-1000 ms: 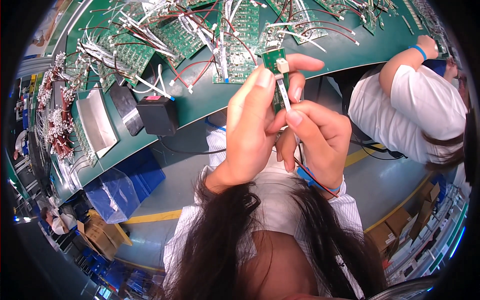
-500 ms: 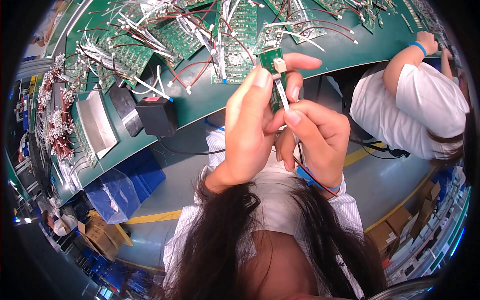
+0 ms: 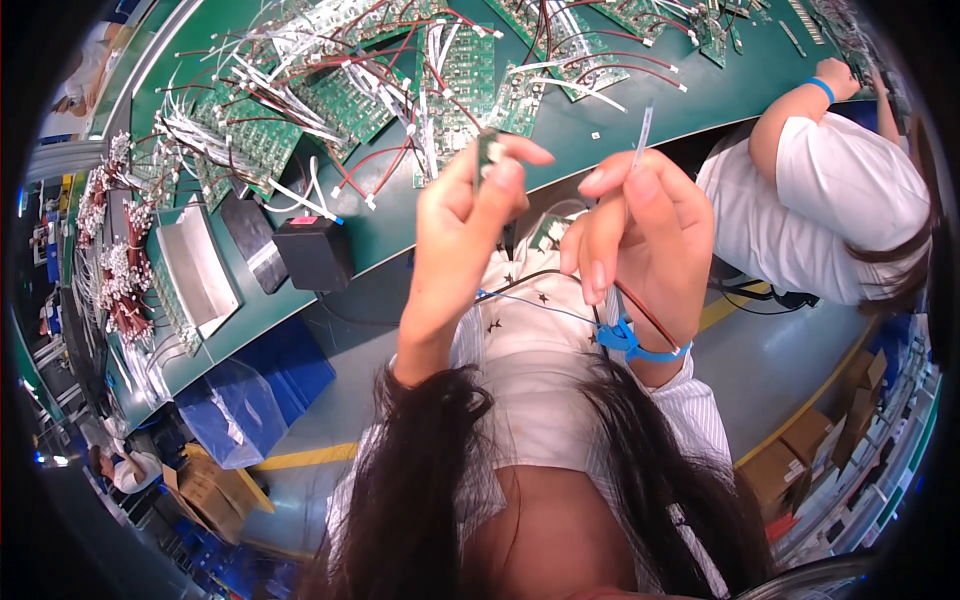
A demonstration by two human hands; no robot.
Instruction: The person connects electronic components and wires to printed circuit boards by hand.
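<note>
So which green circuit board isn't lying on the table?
The small green board pinched in the left hand, held up off the table. All the other boards lie flat in a wired pile there.

- I'm looking at an electronics assembly workshop — a long green workbench [image 3: 600,125] strewn with circuit boards [image 3: 455,75] and wire bundles [image 3: 120,290].
- A co-worker [image 3: 840,210] sits alongside; cardboard boxes [image 3: 205,490] on the floor.

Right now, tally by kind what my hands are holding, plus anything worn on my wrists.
small green circuit board: 1, pinched in the left hand
thin white strip: 1, held in the right hand
blue wrist strap: 1, on the right wrist
Total: 3
</note>
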